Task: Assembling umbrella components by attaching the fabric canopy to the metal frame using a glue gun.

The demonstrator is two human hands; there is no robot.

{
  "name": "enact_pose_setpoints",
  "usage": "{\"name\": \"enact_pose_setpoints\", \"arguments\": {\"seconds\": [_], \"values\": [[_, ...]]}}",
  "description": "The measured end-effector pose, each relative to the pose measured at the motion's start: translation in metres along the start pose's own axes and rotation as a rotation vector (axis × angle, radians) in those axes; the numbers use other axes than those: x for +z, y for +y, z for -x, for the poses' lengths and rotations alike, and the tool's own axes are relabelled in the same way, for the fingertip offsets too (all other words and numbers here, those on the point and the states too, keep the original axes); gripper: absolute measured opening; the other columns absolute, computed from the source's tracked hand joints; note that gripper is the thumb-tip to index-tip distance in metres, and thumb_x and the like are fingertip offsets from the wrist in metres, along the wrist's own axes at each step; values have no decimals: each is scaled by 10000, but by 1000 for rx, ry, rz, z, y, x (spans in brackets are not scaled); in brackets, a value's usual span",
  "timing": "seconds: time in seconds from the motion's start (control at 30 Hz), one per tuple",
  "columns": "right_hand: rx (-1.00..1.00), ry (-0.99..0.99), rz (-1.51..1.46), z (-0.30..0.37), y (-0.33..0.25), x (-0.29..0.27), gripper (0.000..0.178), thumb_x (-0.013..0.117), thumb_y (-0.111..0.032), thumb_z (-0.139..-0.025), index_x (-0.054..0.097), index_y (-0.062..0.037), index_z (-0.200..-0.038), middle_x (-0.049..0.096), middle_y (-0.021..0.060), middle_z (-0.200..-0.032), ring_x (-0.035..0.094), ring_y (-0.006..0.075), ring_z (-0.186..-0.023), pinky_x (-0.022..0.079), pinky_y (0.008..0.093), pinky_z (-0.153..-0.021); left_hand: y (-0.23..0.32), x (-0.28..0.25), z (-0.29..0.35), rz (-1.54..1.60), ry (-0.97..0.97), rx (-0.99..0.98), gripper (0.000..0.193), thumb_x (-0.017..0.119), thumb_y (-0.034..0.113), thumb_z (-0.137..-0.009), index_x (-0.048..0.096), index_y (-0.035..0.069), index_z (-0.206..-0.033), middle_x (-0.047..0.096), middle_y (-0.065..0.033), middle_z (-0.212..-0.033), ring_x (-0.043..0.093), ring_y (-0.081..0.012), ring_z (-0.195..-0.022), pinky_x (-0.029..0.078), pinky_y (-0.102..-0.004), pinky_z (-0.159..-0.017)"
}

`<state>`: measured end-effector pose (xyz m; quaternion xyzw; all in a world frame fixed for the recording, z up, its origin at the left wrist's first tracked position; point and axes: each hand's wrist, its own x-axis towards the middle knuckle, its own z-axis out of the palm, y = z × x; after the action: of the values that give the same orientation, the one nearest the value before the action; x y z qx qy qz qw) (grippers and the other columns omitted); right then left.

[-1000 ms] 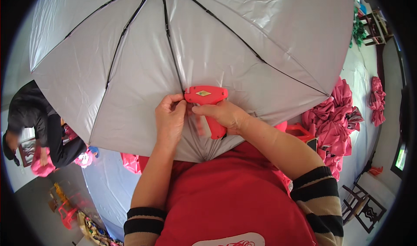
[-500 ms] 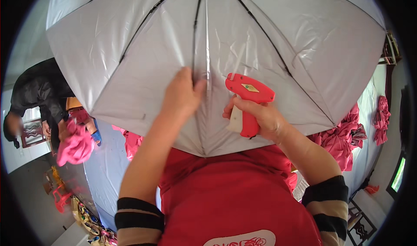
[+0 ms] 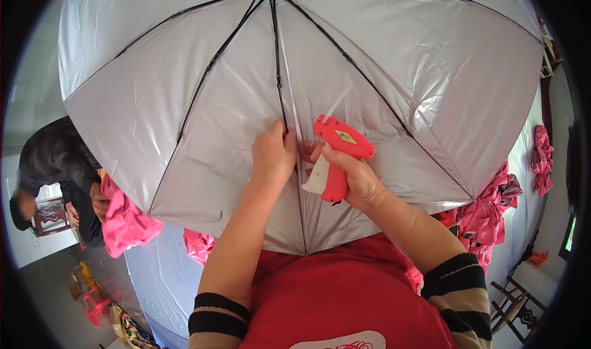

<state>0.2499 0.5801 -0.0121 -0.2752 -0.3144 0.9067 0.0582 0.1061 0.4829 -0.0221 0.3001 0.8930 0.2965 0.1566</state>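
Observation:
An opened umbrella (image 3: 203, 186) spreads its silver inner side before me, black ribs (image 3: 278, 81) fanning out from a hub at the top. With fingers closed, my left hand (image 3: 274, 154) grips the middle rib partway along its length, near a seam in the cloth. My right hand (image 3: 357, 173) is wrapped round a red and white tagging gun (image 3: 349, 141), just right of that rib. A pale strip of fasteners sticks up from the gun. Some of the right hand's fingers reach past the gun's white trigger toward the rib; their tips are partly hidden.
Bunched pink umbrellas (image 3: 483, 216) lie at the right, with another pink bundle (image 3: 542, 161) farther out. At the left a person in dark clothes (image 3: 58, 158) bends over pink cloth (image 3: 126, 223). A pale blue table covering (image 3: 157, 281) shows below the umbrella. A chair (image 3: 517, 309) stands at lower right.
The umbrella has shifted down in view, bringing its hub into sight. My left hand has moved lower and right onto the rib. The tagging gun has come slightly left, closer to the rib.

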Motion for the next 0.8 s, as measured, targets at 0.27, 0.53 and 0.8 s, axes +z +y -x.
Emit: {"name": "enact_pose_setpoints", "arguments": {"seconds": [0.27,0.53,0.8], "values": [[82,-16,-57,4,5,-4,256,634,-248,-873,605,-31,-1005,601,102,-1127,577,229,-1071,510,399,-866,-2,0,-2,132,-73,-86,153,631,98,-854,538,-20,-825,597,-105,-632,567,-211,-533,459,-338,-528],[195,-93,51,-51,-59,5,228,634,-214,-861,601,-15,-967,648,127,-910,664,253,-834,558,393,-750,20,-11,-38,324,198,33,336,647,24,-829,541,27,-1147,602,-70,-703,571,-156,-591,477,-294,-577],[154,-152,128,-93,-83,9,209,656,-162,-825,598,-14,-962,655,122,-807,672,251,-715,568,379,-664,20,-10,-45,432,134,-37,420,628,-29,-828,537,57,-1229,575,-31,-694,550,-106,-610,478,-257,-596]]}}
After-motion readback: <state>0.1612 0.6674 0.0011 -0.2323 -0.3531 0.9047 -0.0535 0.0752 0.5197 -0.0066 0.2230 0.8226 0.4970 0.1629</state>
